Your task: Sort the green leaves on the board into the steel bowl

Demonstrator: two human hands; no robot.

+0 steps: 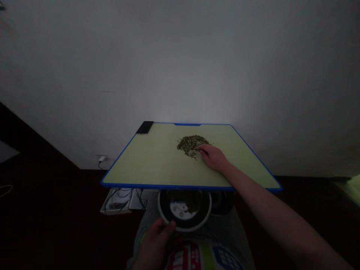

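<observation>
A thin, spread-out pile of small greenish-brown beans or seeds (189, 144) lies on the pale green tabletop (146, 161), which is edged in blue. My right hand (213, 156) rests at the pile's right side, thumb and fingers pinched together; whatever is between the fingertips is too small to make out. Below the table's front edge, a round bowl with a white rim (194, 228) sits at my lap, its far side hidden by the table. More of the small dark-green grains (194, 200) lie inside it. My left hand (158, 237) grips the bowl's near-left rim, thumb on top.
A black phone (144, 127) lies at the table's far left corner. Behind the table stands a plain wall (180, 67) with a plugged-in charger (102, 159) low on the left. Cables lie over a white box (116, 204) under the table. A dark round object (223, 202) is beside the bowl.
</observation>
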